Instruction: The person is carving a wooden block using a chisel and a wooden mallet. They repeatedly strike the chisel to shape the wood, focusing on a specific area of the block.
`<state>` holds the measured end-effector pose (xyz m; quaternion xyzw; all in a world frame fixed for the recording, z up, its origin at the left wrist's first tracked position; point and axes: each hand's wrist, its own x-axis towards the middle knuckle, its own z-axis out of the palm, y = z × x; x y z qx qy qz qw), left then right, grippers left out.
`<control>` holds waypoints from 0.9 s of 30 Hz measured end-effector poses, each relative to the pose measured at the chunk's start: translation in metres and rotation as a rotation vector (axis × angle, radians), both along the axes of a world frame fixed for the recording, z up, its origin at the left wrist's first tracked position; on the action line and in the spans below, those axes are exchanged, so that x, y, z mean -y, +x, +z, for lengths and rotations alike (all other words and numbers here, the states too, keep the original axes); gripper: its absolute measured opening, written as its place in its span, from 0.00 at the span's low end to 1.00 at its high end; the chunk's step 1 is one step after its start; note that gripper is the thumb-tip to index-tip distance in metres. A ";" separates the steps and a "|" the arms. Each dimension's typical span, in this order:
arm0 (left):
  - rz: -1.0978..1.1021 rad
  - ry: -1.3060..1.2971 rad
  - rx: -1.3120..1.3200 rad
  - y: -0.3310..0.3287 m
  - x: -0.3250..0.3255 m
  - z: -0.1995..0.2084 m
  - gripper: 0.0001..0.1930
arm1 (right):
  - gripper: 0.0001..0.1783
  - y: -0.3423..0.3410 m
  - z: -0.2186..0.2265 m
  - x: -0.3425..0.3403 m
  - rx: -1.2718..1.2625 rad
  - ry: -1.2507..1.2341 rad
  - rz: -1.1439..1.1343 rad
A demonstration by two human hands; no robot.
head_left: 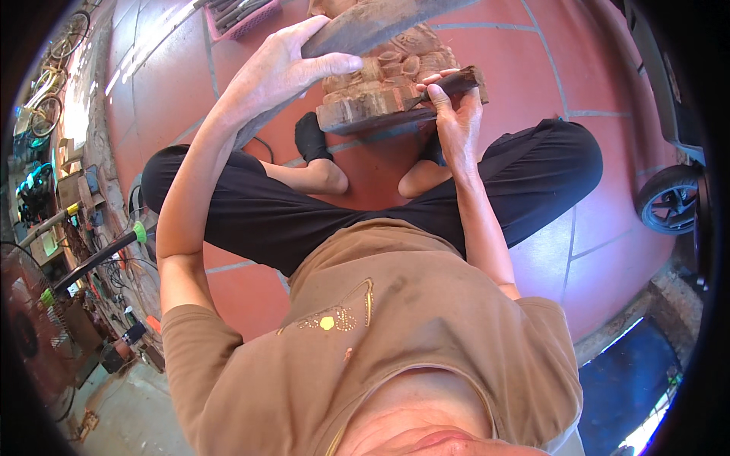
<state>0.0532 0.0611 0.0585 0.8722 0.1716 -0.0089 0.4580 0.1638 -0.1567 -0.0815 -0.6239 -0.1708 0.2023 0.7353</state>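
Note:
My left hand [280,72] is closed round a long, flat grey bar [380,27], which runs up and to the right past the far edge of the view. The thumb lies along its near side, and a lower part of the bar shows below the wrist. In my right hand [458,125] is a chisel [457,80] with a dark wooden handle, its tip pointing left at the carving. That brown wood carving [395,72], with rounded relief shapes on a thick base, stands on the floor beyond my feet. The bar hides its upper part.
Red floor tiles [608,152] surround me. At the far left is a pink basket [242,21] of long tools. A fan [34,319], cables and clutter line the left side. On the right stands a black wheel [671,200]. My bent legs flank the carving.

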 end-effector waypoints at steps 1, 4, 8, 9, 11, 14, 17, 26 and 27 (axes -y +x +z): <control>0.006 0.002 0.009 0.000 -0.001 -0.003 0.28 | 0.12 -0.001 0.001 0.000 0.008 -0.009 0.000; 0.010 -0.043 0.038 0.000 -0.002 -0.007 0.26 | 0.12 -0.004 0.002 -0.002 0.026 -0.018 -0.007; 0.030 -0.110 0.057 0.001 0.009 0.001 0.27 | 0.12 -0.007 0.002 -0.003 0.013 0.022 -0.036; 0.045 -0.097 0.065 -0.001 0.014 0.005 0.27 | 0.12 -0.008 0.003 -0.004 0.004 0.036 -0.046; 0.020 -0.076 0.154 0.001 0.016 0.009 0.27 | 0.11 -0.008 0.001 -0.003 0.049 0.003 -0.018; -0.115 -0.029 0.308 0.008 0.017 0.017 0.28 | 0.11 -0.009 -0.003 -0.002 0.120 -0.011 -0.009; -0.228 0.081 0.372 0.012 0.026 0.028 0.29 | 0.13 -0.013 0.002 -0.005 0.130 0.008 -0.031; -0.464 0.554 0.048 0.024 0.023 0.030 0.30 | 0.12 -0.006 -0.001 -0.001 0.064 -0.055 -0.038; -0.451 0.539 0.166 0.024 0.021 0.033 0.30 | 0.11 -0.007 -0.004 -0.003 0.103 -0.048 -0.007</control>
